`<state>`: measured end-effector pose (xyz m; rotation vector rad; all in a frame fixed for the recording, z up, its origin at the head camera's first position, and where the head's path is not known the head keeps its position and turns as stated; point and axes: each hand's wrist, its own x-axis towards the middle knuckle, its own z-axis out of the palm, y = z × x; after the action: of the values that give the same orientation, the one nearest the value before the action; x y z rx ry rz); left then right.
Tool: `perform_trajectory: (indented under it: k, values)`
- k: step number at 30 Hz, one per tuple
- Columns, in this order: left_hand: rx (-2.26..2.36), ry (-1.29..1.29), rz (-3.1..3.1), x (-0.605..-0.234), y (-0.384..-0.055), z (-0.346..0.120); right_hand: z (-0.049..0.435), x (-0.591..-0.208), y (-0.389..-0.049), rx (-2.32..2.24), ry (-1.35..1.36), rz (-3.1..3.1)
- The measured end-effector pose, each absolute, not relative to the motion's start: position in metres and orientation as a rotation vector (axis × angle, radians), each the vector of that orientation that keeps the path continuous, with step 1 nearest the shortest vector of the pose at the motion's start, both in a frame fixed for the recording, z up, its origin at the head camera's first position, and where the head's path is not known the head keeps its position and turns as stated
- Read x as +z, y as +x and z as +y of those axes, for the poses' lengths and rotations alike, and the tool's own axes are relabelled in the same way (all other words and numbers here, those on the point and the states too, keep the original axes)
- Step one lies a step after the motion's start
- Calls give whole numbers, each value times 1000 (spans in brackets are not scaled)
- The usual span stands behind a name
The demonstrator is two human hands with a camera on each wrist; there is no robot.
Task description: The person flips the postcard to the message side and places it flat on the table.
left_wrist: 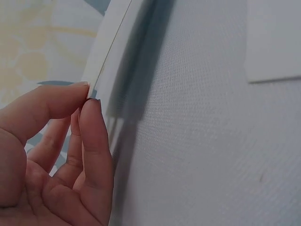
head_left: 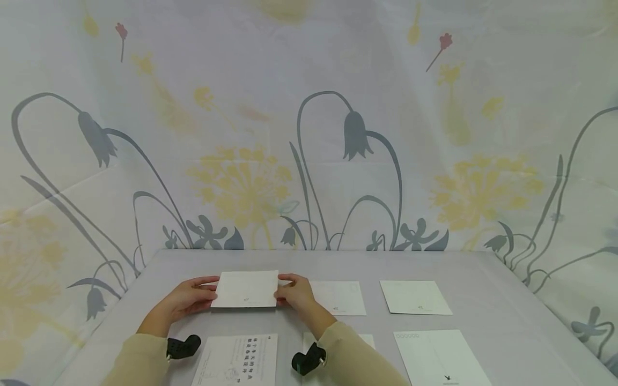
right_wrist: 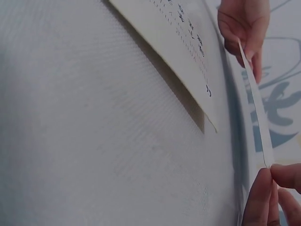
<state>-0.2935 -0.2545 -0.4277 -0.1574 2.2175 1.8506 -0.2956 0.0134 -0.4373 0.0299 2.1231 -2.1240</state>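
Both hands hold one white postcard by its opposite short edges, at the back left of the table. My left hand pinches its left edge between thumb and fingertip. On the right edge, the thumb and fingers of my right hand pinch it likewise. In the left wrist view the postcard is seen nearly edge-on, above its shadow on the cloth. The right wrist view shows the thin postcard stretched between the two hands, raised off the table. A small printed mark shows near its lower edge.
More postcards lie on the pale tablecloth: two at the back, one beside my right hand and one further right. In front are a text-printed card, another card partly under the right forearm, and a larger one.
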Motion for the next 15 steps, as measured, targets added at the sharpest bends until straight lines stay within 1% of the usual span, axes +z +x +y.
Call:
perform_trajectory:
  k: [7,15]
  values:
    - [1798,-131,2268,-428,-293,-252,14,-440,-295,-2062,47,2168]
    - [1681,-180,2390,-427,-294,-248,12,-440,-294,-1955,19,2273]
